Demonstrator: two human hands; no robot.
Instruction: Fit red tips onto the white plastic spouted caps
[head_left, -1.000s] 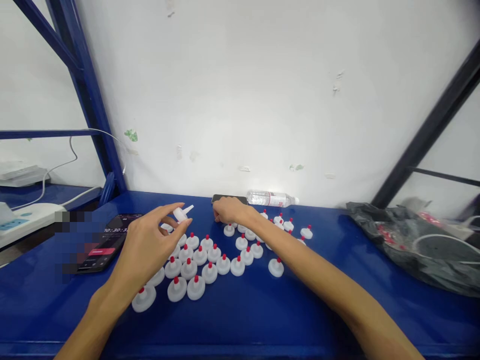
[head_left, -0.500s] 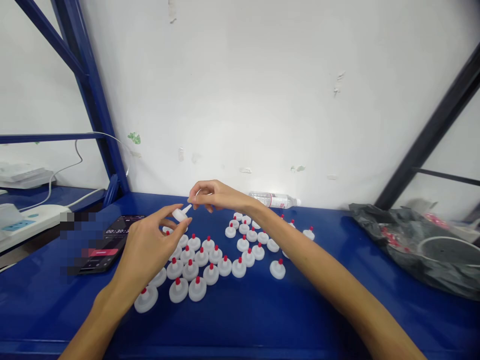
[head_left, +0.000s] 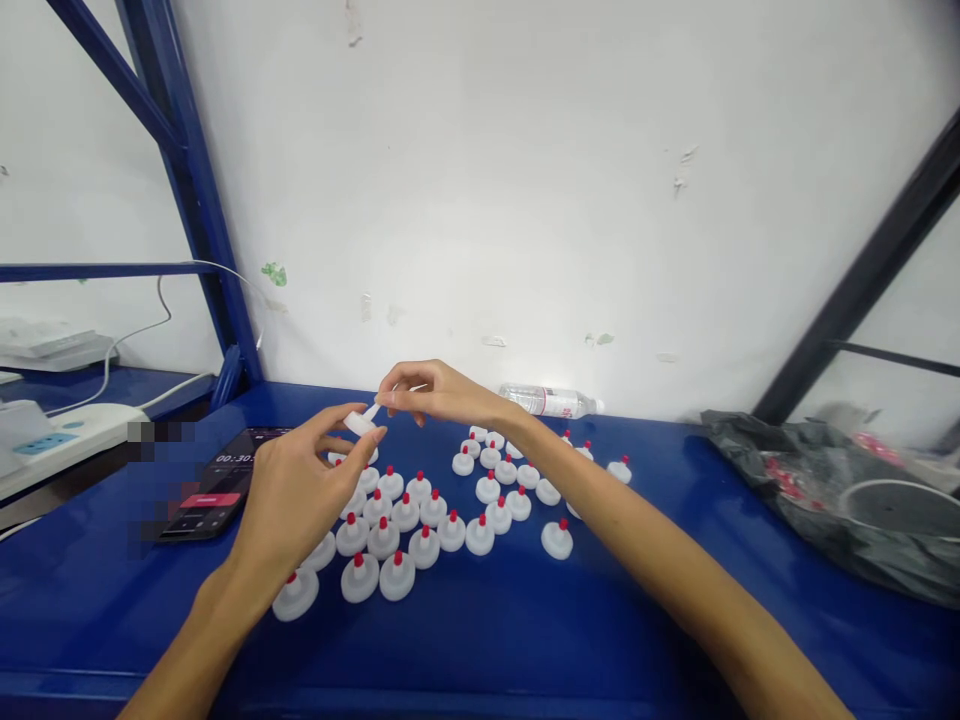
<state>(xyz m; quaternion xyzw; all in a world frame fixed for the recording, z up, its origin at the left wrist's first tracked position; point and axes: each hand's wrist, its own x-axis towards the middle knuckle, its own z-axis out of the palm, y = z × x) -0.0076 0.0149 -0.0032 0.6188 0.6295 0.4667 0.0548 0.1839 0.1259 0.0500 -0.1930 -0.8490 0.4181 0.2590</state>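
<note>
My left hand (head_left: 319, 465) grips a white nozzle cap (head_left: 361, 423) by its round base, between thumb and fingers, with the spout tilted up to the right. Around the tip of that spout, my right hand (head_left: 412, 390) has its thumb and forefinger pinched; whether a small red tip is between them is hidden. Several white caps with red tips (head_left: 424, 547) stand upright on the blue table (head_left: 487, 640), below and to the right of both hands. My right forearm passes over part of them.
A clear plastic bottle (head_left: 551, 401) lies by the wall. At the left are a phone (head_left: 210, 490) and a white power strip (head_left: 67, 440). A dark plastic bag (head_left: 817, 520) with small red pieces lies at the right.
The view has shifted slightly. The held cap sits a little more level in my left hand, and my right fingers remain at its spout.
</note>
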